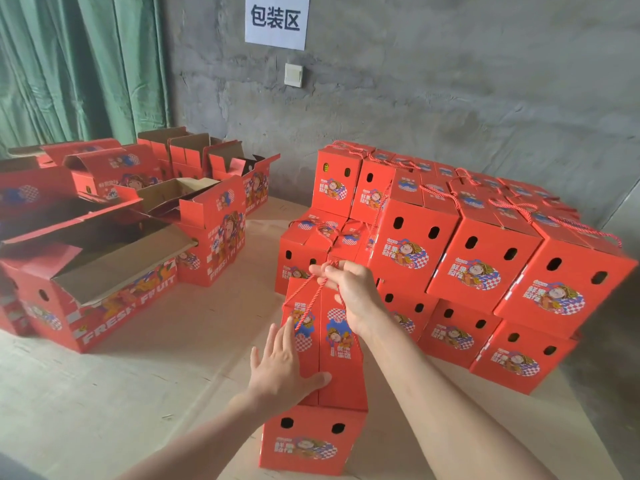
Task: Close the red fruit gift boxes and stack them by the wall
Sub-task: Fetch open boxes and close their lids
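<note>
Red gift box point(343, 379) on floor point(156, 375), near the closed stack point(485, 258) by wall point(450, 98); right hand point(349, 292) pinches rope handle point(311, 299), left hand point(280, 368) flat, fingers straight, on top flap

— What is the right hand point(349, 296) doing?
— Pinching the red cord handle point(311, 303), drawn up taut above the closed box point(311, 441) under it.
— And the left hand point(282, 372)?
— Flat, fingers straight, pressing on that box's top flaps.
— Around them?
— The stacked boxes point(485, 258) stand just right of and beyond the right hand. The open boxes point(114, 258) are well left of the left hand. A paper sign point(276, 20) hangs on the wall point(450, 81) far beyond both.
</note>
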`<control>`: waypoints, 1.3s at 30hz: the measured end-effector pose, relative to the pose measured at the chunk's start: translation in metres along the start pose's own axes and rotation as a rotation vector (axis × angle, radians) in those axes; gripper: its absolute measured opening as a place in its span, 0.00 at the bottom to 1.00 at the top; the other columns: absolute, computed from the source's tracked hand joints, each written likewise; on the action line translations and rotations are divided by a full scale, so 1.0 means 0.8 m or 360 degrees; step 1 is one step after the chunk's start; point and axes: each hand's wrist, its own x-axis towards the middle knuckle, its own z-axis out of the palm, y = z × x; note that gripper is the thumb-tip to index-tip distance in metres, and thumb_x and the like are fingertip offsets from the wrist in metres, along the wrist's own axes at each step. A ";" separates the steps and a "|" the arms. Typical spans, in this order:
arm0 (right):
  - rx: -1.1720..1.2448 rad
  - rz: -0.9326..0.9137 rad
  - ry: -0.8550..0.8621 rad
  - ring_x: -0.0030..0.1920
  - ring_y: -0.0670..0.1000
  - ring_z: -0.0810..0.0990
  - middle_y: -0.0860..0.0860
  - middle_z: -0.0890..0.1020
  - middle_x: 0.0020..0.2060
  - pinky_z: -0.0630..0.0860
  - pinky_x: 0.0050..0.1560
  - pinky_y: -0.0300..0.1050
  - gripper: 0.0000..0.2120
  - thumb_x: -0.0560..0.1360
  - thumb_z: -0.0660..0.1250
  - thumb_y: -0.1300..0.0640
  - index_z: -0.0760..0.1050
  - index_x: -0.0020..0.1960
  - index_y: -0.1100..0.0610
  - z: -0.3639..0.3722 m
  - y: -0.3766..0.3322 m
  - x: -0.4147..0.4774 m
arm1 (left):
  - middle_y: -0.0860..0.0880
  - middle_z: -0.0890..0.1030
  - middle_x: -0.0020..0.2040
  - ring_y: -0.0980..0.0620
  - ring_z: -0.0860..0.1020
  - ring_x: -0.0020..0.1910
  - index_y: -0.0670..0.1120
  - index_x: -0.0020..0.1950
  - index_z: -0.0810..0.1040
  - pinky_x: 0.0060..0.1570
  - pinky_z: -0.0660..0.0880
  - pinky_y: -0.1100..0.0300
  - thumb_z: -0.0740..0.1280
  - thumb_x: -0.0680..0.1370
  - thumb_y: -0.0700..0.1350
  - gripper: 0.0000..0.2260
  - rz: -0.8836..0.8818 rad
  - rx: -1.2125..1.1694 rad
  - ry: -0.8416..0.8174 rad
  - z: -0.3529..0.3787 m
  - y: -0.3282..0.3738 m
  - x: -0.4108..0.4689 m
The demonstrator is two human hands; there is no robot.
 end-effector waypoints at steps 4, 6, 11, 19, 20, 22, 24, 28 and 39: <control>0.0007 0.0251 -0.0116 0.30 0.50 0.81 0.50 0.81 0.26 0.75 0.43 0.42 0.05 0.77 0.65 0.63 0.76 0.43 0.61 0.012 -0.002 0.002 | 0.53 0.42 0.78 0.52 0.38 0.76 0.48 0.77 0.36 0.73 0.45 0.43 0.63 0.70 0.70 0.51 0.0067 -0.0018 0.0040 0.005 -0.003 0.001; -0.0067 0.0301 0.0059 0.24 0.48 0.75 0.46 0.73 0.18 0.71 0.35 0.41 0.06 0.76 0.64 0.65 0.77 0.42 0.62 0.016 -0.013 0.009 | 0.53 0.45 0.78 0.52 0.42 0.77 0.50 0.77 0.37 0.74 0.49 0.45 0.64 0.69 0.69 0.51 0.0082 -0.0099 0.0099 0.006 -0.006 0.000; -0.0143 0.0240 0.0344 0.24 0.47 0.71 0.45 0.69 0.16 0.66 0.27 0.35 0.09 0.76 0.63 0.66 0.76 0.38 0.61 0.040 -0.035 0.009 | 0.51 0.48 0.78 0.50 0.47 0.77 0.49 0.76 0.34 0.74 0.51 0.48 0.65 0.68 0.69 0.52 0.0170 -0.0167 0.0164 -0.003 -0.015 -0.001; -0.0005 -0.0098 0.0765 0.21 0.48 0.67 0.46 0.67 0.14 0.62 0.26 0.37 0.04 0.71 0.64 0.68 0.76 0.39 0.63 0.071 -0.138 0.018 | 0.53 0.51 0.77 0.52 0.45 0.77 0.53 0.75 0.62 0.72 0.54 0.46 0.64 0.74 0.62 0.31 0.1323 -0.0555 0.0342 -0.111 -0.029 0.003; -0.0015 -0.0145 0.0798 0.20 0.48 0.66 0.46 0.66 0.13 0.61 0.27 0.38 0.05 0.71 0.64 0.68 0.76 0.38 0.63 0.076 -0.151 0.020 | 0.53 0.55 0.76 0.48 0.45 0.77 0.51 0.71 0.70 0.72 0.54 0.42 0.64 0.74 0.63 0.29 0.1470 -0.0492 0.0308 -0.124 -0.034 0.007; -0.0041 -0.0233 0.0839 0.18 0.48 0.65 0.47 0.66 0.13 0.60 0.28 0.39 0.07 0.69 0.64 0.69 0.75 0.34 0.62 0.087 -0.175 0.025 | 0.49 0.60 0.75 0.39 0.46 0.76 0.48 0.64 0.78 0.69 0.55 0.36 0.72 0.70 0.59 0.26 0.1689 -0.0374 0.0256 -0.148 -0.041 0.020; -0.0052 -0.0311 0.0876 0.17 0.47 0.65 0.47 0.66 0.14 0.60 0.28 0.39 0.08 0.68 0.65 0.69 0.74 0.32 0.61 0.099 -0.194 0.032 | 0.45 0.64 0.73 0.33 0.49 0.74 0.48 0.64 0.78 0.66 0.57 0.33 0.77 0.66 0.51 0.27 0.1848 -0.0202 0.0286 -0.171 -0.045 0.038; -0.0072 -0.0398 0.0960 0.19 0.48 0.65 0.47 0.66 0.14 0.61 0.27 0.38 0.07 0.69 0.66 0.67 0.75 0.33 0.62 0.110 -0.221 0.049 | 0.53 0.63 0.73 0.39 0.44 0.75 0.55 0.68 0.73 0.68 0.54 0.32 0.75 0.69 0.53 0.29 0.1858 -0.0056 0.0242 -0.208 -0.040 0.078; -0.0417 -0.0462 0.1030 0.22 0.48 0.70 0.50 0.71 0.18 0.68 0.32 0.40 0.04 0.70 0.68 0.64 0.79 0.37 0.64 0.081 -0.234 0.131 | 0.52 0.45 0.74 0.46 0.52 0.76 0.58 0.71 0.66 0.71 0.63 0.58 0.73 0.72 0.39 0.31 0.1561 -0.0374 0.0044 -0.200 0.004 0.228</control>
